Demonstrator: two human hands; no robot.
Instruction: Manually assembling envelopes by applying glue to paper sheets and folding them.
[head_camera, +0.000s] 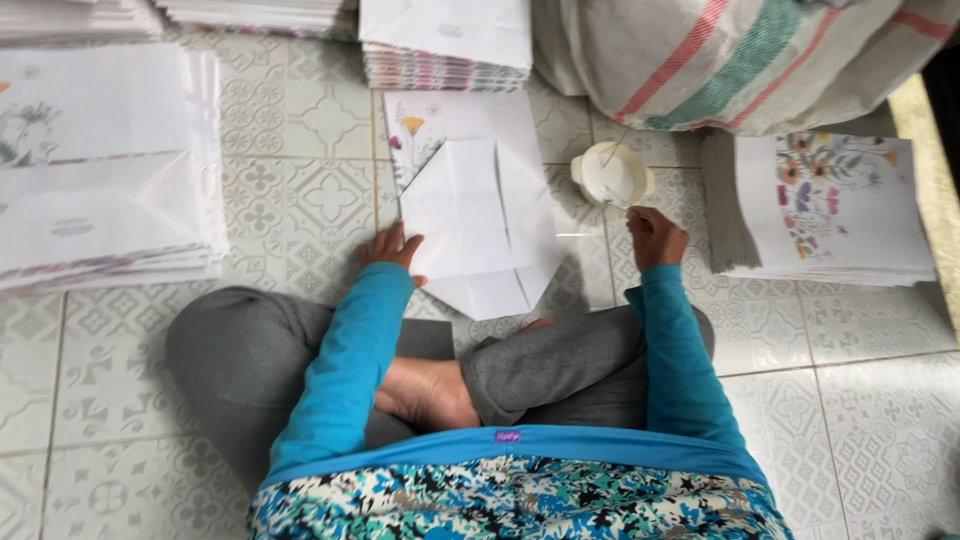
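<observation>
I sit cross-legged on a patterned tile floor. A white folded paper sheet (480, 225) with creases lies in front of my legs, on top of a flower-printed sheet (425, 125). My left hand (388, 248) rests flat on the folded sheet's left edge, fingers apart. My right hand (652, 235) is closed around a thin stick whose tip reaches into a small round white bowl (610, 175) just beyond it.
A stack of flower-printed sheets (835, 205) lies at the right. More white stacks lie at the left (100, 170) and along the top (445, 45). A striped woven sack (740, 60) sits at the top right.
</observation>
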